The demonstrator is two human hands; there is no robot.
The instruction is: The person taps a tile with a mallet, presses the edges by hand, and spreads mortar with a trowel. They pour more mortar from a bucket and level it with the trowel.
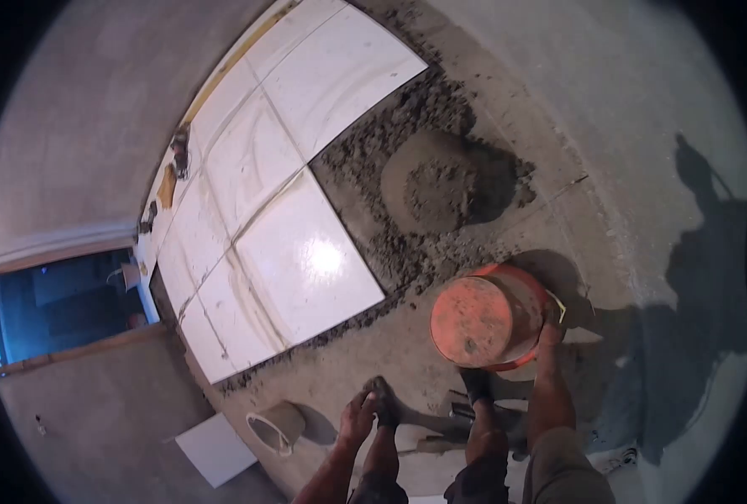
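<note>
An orange bucket [473, 323] is tipped over, its dirt-smeared bottom turned up toward me. My right hand [550, 334] grips it at the rim, on the right side. Nothing shows in my left hand [357, 417], which hangs loosely by my left shoe with its fingers partly stretched. Beyond the bucket stands a rounded mound of grey mortar [431, 181], with crumbly mortar spread around it. Beside that mortar lie large white floor tiles [306, 260] in rows.
A pale bucket [277, 427] lies tipped at lower left, near a loose white tile [215, 449]. Small tools [180, 151] rest along the tiles' far left edge, by the wall. A framed opening [63, 307] is at left. Bare wall [642, 101] rises at right.
</note>
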